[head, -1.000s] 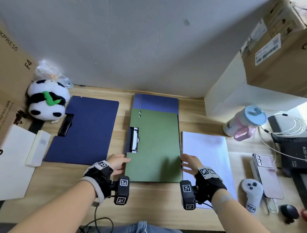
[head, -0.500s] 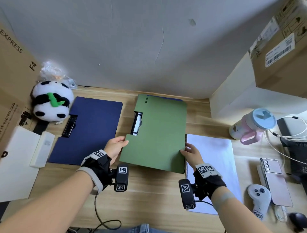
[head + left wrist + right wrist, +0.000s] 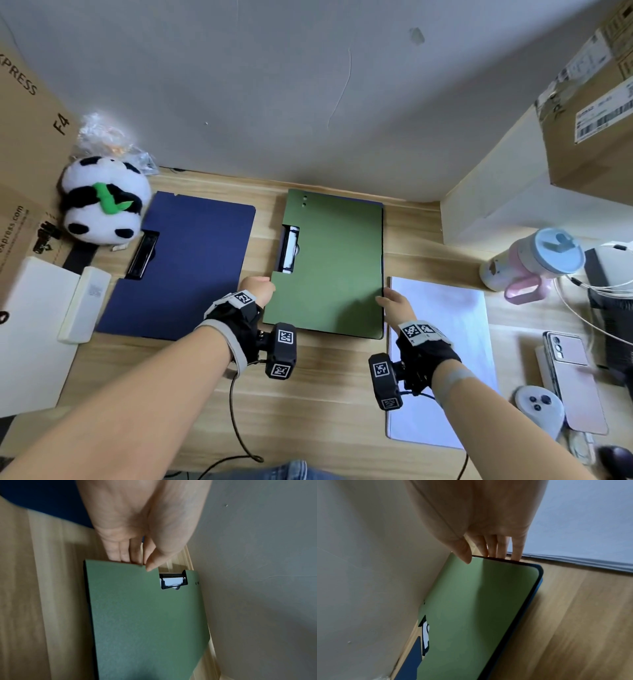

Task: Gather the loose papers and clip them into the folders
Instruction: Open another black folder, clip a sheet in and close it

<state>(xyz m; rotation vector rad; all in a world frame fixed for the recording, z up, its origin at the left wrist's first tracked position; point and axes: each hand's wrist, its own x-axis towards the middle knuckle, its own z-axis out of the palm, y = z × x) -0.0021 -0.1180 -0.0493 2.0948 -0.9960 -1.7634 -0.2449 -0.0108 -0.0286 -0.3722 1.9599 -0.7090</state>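
A green folder (image 3: 329, 267) lies in the middle of the wooden desk, over a blue folder whose edge (image 3: 363, 202) shows at the far right corner. My left hand (image 3: 269, 286) pinches the green folder's left edge, thumb on top, fingers beneath (image 3: 130, 559). My right hand (image 3: 382, 298) pinches its right edge the same way (image 3: 488, 555). White paper shows under the clip (image 3: 173, 581) in the cover's cutout. A stack of loose white papers (image 3: 442, 342) lies to the right. A dark blue folder (image 3: 185, 263) with a black clip (image 3: 142, 255) lies to the left.
A panda plush (image 3: 102, 202) and a white box (image 3: 84, 305) sit at the left by cardboard boxes. At the right stand a pink tumbler (image 3: 534, 263), cables (image 3: 582, 294), a phone (image 3: 572, 380) and a controller (image 3: 539, 407). The wall is close behind the folders.
Both hands took the green folder by its side edges, raised it and carried it away toward the wall. It now covers almost all of the blue folder beneath.
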